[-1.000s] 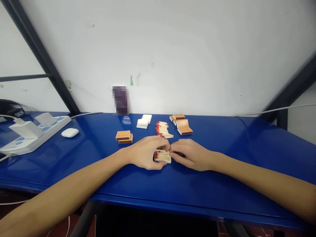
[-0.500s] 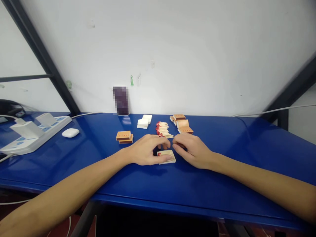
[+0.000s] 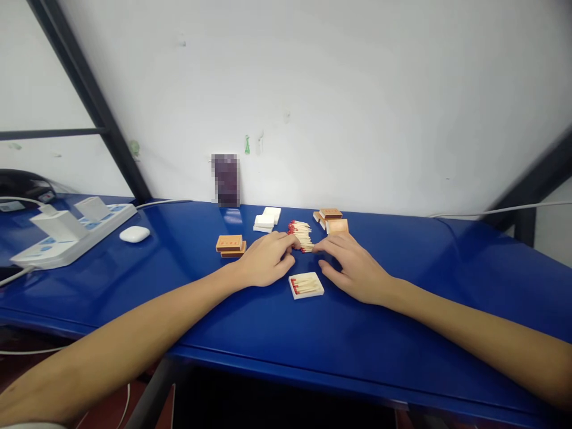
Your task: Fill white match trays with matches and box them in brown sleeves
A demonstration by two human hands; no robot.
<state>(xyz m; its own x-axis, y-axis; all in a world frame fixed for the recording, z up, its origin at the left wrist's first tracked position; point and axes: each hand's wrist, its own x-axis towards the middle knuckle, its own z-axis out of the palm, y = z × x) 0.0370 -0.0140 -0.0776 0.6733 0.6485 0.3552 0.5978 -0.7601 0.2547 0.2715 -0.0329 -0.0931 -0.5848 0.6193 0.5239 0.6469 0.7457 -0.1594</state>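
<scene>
A heap of red-tipped matches (image 3: 304, 233) lies on the blue table between my two hands. My left hand (image 3: 269, 257) is at the heap's left front, fingers bent and the index fingertip against the matches; a gap shows between that finger and the thumb. From the other side, my right hand (image 3: 353, 267) has its index finger at the near right end of the heap, thumb held apart, nothing visible between them. Nearer to me, a white matchbox tray (image 3: 306, 285) with several matches inside sits on the table, touched by neither hand.
Orange matchboxes (image 3: 229, 243) are stacked left of my left hand. White matchbox trays (image 3: 264, 221) stand behind it. More orange matchbox covers (image 3: 330, 214) lie behind my right hand. Further left are a white earbud case (image 3: 134, 234) and a power strip (image 3: 67, 244) with plugs.
My left hand has left the filled tray and moved forward to the match heap. My right index finger has stretched toward the heap. The tray now lies uncovered.
</scene>
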